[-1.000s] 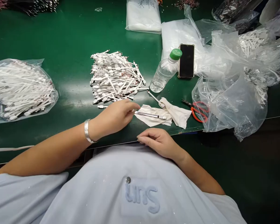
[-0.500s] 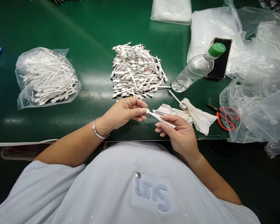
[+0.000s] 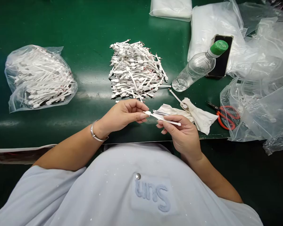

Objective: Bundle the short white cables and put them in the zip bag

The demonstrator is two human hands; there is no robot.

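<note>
Two hands hold a white flat cable [image 3: 161, 118].
The right hand [image 3: 181, 135] pinches it between thumb and fingers [image 3: 172, 118]; the left hand [image 3: 121, 116] grasps its tip, just below the cable pile [image 3: 135, 70].

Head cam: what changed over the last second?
The right hand has risen from the table edge and now pinches a flat white strip. The left hand has moved toward the right hand and sits at the strip's other end. The heap of white strips, bagged strips, water bottle, cloth and red-handled scissors stayed put; only the view shifted slightly.
</note>
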